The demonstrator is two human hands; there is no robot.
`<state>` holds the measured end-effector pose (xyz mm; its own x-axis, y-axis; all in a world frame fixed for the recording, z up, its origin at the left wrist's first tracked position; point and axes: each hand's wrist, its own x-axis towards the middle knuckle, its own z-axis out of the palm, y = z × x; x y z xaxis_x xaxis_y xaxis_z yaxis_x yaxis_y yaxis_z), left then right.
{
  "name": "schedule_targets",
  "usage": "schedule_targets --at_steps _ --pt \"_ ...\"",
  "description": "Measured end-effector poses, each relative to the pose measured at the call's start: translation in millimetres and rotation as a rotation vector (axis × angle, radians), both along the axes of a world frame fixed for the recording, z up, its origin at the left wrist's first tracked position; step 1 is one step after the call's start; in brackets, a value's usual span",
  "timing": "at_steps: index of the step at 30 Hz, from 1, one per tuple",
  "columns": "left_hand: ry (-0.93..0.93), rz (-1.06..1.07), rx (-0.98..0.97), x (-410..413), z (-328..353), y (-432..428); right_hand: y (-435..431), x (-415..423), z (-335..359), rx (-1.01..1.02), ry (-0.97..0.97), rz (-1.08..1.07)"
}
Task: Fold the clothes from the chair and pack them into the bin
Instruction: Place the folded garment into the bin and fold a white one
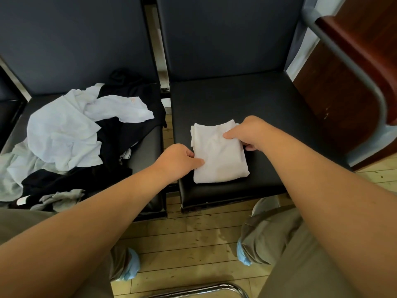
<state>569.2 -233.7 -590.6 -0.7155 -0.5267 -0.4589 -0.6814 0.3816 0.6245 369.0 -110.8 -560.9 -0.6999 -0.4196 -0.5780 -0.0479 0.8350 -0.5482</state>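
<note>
Now, toward front edge of black seat (236, 97): folded white garment (219, 162), long axis toward seat back, pinched seat-left by left hand (176, 161), seat-right by right hand (250, 132), both equally near.

Before you, two seats stand side by side.
- Left chair (75, 39): heap of unfolded clothes (64, 134) on its seat, covering most of it.
- Right chair (247, 100): folded garment (219, 155) on the seat, toward its front left.
- Your left hand (178, 160) is at the garment's left edge and your right hand (247, 134) at its right edge.
- Right of that chair: what may be a cabinet (335, 93).
</note>
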Motion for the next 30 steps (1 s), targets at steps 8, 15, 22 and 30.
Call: schedule_targets --at_steps 8,15,22,30 --pt "0.097 0.098 0.079 9 22 -2 10 24 47 -0.394 -0.134 0.061" --pt "0.534 0.027 0.399 14 63 5 59 58 90 -0.543 0.031 0.166" --pt "0.607 0.038 0.351 0 112 30 103 62 131 -0.591 0.228 0.077" --pt "0.734 -0.043 0.249 -49 174 90 166 48 153 -0.73 0.394 -0.233"
